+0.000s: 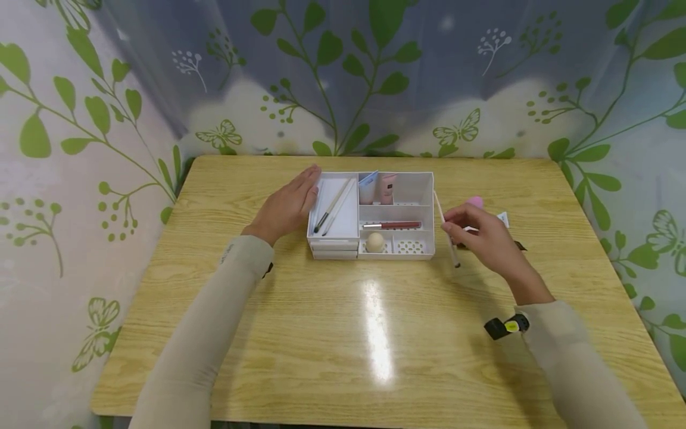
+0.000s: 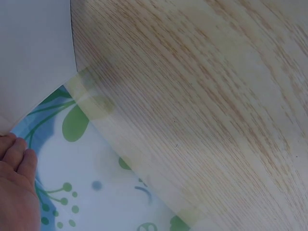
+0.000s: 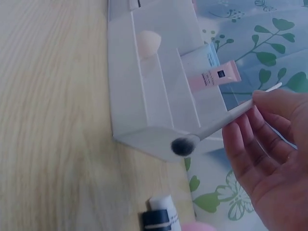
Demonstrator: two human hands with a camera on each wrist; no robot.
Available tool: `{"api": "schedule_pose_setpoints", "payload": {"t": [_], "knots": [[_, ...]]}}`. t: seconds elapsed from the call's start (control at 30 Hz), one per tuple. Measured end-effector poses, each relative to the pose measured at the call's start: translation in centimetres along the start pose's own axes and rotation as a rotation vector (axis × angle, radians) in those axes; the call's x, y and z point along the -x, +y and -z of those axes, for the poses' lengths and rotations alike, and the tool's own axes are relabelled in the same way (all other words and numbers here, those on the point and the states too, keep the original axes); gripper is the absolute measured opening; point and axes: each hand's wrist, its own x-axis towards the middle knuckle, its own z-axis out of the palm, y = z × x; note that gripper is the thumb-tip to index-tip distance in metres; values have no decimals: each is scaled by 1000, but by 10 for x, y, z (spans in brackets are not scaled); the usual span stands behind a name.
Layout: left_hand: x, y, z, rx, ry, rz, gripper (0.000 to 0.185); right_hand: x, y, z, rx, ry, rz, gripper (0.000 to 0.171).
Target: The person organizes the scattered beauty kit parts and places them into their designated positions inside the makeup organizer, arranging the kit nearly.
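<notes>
My right hand [image 1: 485,238] pinches a white-handled makeup brush [image 3: 216,124] between thumb and fingertips, its dark bristles pointing down beside the right wall of a white organizer [image 1: 396,257]. Along the organizer's left side rests my left hand [image 1: 286,208], fingers extended against its wall. On the organizer's left top tray lie two thin brushes [image 1: 336,205]. Its right compartments hold a blue tube [image 1: 367,189], a pink tube [image 3: 214,76], a red-handled brush [image 1: 393,226] and a beige makeup sponge [image 1: 374,242].
Right of the organizer, partly behind my right hand, are a pink item [image 1: 474,202], a white tube end [image 1: 502,218] and a dark item [image 1: 520,245]. A white bottle with a black part [image 3: 159,216] shows in the right wrist view. Patterned curtain [image 1: 343,89] hangs behind the wooden table [image 1: 300,345].
</notes>
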Motion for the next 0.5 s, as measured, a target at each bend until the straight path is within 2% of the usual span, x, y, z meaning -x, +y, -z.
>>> {"api": "schedule_pose_setpoints", "payload": {"t": [0.5], "knots": [[1,2,1,8,8,-3,65,-24,-19,-13,-113,11,-2,27]]}}
